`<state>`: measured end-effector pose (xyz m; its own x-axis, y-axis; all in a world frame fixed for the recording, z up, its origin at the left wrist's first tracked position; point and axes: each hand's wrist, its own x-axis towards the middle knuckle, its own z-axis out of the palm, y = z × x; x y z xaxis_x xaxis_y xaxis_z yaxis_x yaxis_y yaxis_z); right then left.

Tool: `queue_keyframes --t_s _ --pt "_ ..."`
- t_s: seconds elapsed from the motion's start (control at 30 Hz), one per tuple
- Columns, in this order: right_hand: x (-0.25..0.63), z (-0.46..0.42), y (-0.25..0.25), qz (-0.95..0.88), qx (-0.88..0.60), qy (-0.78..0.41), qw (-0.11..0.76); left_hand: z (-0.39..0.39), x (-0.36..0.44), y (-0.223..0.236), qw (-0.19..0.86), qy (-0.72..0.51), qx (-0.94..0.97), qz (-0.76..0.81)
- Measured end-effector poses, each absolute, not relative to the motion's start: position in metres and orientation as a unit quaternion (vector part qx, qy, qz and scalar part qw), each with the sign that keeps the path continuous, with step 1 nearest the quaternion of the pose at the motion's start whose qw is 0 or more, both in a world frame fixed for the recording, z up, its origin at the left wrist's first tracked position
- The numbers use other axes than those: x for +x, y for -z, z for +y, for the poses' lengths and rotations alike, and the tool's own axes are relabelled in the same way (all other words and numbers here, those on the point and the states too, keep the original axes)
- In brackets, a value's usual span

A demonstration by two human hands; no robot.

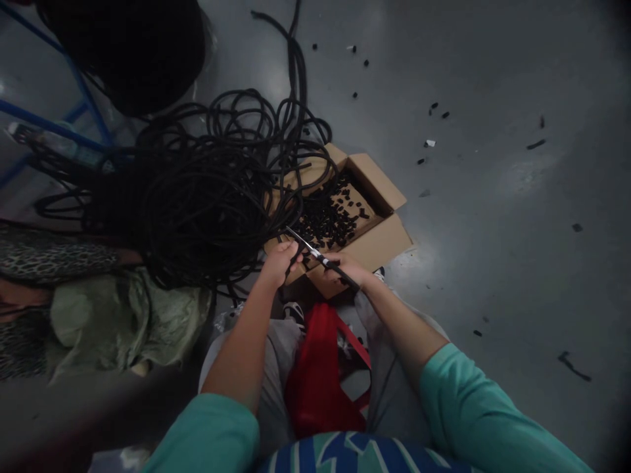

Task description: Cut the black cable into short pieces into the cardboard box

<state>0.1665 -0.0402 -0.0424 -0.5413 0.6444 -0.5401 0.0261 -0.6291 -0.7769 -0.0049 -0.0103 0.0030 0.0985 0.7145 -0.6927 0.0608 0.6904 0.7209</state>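
In front of my knees, my right hand (349, 268) is closed on the black handle of a pair of scissors (311, 250). Their bright blade points away to the upper left. My left hand (280, 264) is closed just left of the blade, pinching a black cord whose end hangs below the fingers. Beyond both hands stands an open cardboard box (379, 248), with many short black cut pieces (328, 220) inside. A large tangle of black cord (197, 190) lies to the left and runs over the box's left side.
A big black spool (128, 52) stands at the upper left beside a blue metal frame (81, 89). Small black scraps (445, 115) are scattered over the grey floor. A red bag (318, 374) hangs between my legs. Another person's patterned sleeve (59, 256) and green cloth (128, 322) show at left.
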Motion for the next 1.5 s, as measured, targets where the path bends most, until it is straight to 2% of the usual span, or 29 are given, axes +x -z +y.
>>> queue_keyframes --t_s 0.13,0.3,0.47,0.8,1.1,1.5 --pt "0.167 -0.04 0.039 -0.38 -0.39 -0.809 0.222 -0.011 -0.004 -0.005 0.697 -0.214 0.288 0.621" --pt "0.166 -0.038 0.037 -0.394 -0.411 -0.793 0.217 -0.01 -0.004 -0.009 0.707 -0.191 0.267 0.627" --pt "0.166 -0.04 0.039 -0.349 -0.409 -0.825 0.176 -0.009 -0.006 -0.01 0.717 -0.191 0.262 0.617" --pt "0.17 -0.042 0.041 -0.324 -0.302 -0.873 0.206 -0.005 -0.017 -0.011 0.741 -0.221 0.241 0.587" --pt "0.167 -0.04 0.036 -0.41 -0.392 -0.801 0.191 -0.003 -0.018 -0.01 0.719 -0.229 0.247 0.608" --pt "0.168 -0.039 0.033 -0.396 -0.386 -0.812 0.184 -0.004 -0.015 -0.019 0.734 -0.185 0.253 0.602"
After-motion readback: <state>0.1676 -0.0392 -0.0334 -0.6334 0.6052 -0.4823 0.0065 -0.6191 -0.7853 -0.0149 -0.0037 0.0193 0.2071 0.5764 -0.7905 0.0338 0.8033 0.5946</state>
